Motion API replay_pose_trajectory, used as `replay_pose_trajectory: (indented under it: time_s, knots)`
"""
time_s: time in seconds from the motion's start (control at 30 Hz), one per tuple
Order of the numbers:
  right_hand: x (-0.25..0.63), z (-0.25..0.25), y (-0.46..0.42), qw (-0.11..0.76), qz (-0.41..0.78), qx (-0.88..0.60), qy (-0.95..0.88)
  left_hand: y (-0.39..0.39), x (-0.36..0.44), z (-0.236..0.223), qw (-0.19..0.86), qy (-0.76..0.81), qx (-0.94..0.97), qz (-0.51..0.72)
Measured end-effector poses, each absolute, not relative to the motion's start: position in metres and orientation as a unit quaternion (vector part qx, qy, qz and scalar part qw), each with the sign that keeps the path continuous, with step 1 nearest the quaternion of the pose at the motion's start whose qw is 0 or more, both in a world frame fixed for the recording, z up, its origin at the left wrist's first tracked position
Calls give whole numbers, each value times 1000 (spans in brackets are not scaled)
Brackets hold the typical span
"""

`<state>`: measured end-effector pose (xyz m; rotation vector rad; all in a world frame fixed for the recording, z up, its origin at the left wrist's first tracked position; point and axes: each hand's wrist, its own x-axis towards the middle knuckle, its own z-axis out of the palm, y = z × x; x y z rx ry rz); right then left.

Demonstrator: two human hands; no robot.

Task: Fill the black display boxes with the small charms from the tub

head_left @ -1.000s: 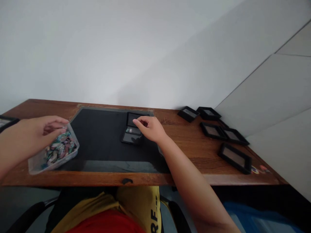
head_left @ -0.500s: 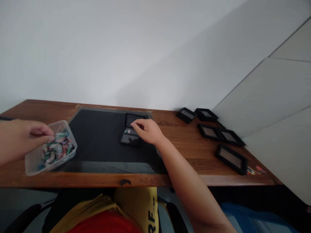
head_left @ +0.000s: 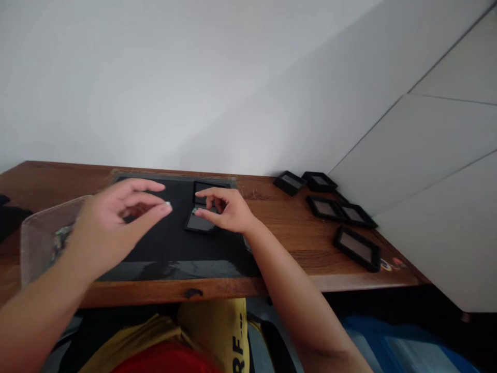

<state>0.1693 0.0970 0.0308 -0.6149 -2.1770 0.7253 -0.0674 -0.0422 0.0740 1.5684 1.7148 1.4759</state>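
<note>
My left hand (head_left: 120,215) hovers over the black mat (head_left: 166,248). Its thumb and fingers are drawn together in a pinch, with a small pale piece (head_left: 167,203) at the thumb tip. My right hand (head_left: 227,210) rests on a small open black case (head_left: 196,221) in the middle of the mat. The index finger lies along the lid and the thumb is by a small greenish piece (head_left: 194,210) inside. A clear plastic tub (head_left: 37,233) with colourful pieces (head_left: 58,241) stands at the left, partly hidden by my left forearm.
Several shut black cases (head_left: 357,247) lie on the wooden table (head_left: 295,233) at the right, near the wall. A dark object (head_left: 10,215) sits at the far left edge. The table's front edge is close to my body.
My left hand has left the tub and moved right over the mat, pinching a small piece. My right hand has stayed on the open case. The view has shifted right.
</note>
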Motion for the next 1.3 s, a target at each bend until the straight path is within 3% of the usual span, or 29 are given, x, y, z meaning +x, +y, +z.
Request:
replay_pose_trajectory:
  time_s: [0.27, 0.53, 0.63, 0.73, 0.87, 1.0, 1.3]
  knots:
    - [170, 22, 103, 383, 302, -194, -851, 21, -29, 17, 423, 507, 521, 540]
    - [169, 25, 98, 284, 322, -278, -860, 32, -30, -10, 471, 472, 513, 541]
    - [169, 26, 99, 273, 317, -312, -853, 34, -34, -15, 430, 496, 525, 541]
    - [171, 28, 103, 242, 282, -369, -852, 33, -41, -17, 313, 552, 568, 525]
    - [174, 32, 106, 151, 242, -453, -844, 28, -46, -18, 200, 645, 626, 390]
    - [171, 33, 107, 103, 225, -503, -828, 27, -45, -20, 178, 676, 660, 276]
    - [163, 24, 108, 107, 215, -530, -813, 29, -44, -21, 172, 672, 680, 240]
